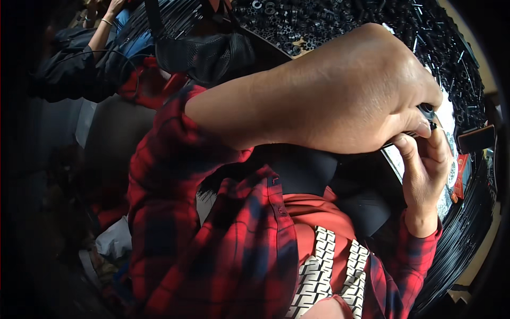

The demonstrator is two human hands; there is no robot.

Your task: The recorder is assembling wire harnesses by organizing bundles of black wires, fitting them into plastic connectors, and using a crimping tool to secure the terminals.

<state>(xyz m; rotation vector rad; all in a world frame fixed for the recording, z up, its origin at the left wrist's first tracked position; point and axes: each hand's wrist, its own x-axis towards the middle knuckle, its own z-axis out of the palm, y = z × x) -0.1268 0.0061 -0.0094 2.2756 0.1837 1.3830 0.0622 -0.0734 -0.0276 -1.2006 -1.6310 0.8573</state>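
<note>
My left hand (382, 85) reaches across from the left, its back turned up and large in the view. Its fingers are bent and closed on a small black ring-shaped part (426, 109), partly hidden by the thumb and fingers. Just below, my right hand (425, 165) is raised with thumb and fingers pinched together, close to the left fingertips. A thin dark edge shows by the right thumb, but what this hand pinches is too hidden to name. Both sleeves are red and dark plaid.
Small black parts (324, 21) lie heaped across the back. At the right are a bundle of thin black rods (462, 234), a dark flat rectangular object (476, 139) and a red packet (460, 173). A black mesh bag (207, 56) and another person's arm (102, 34) appear upper left.
</note>
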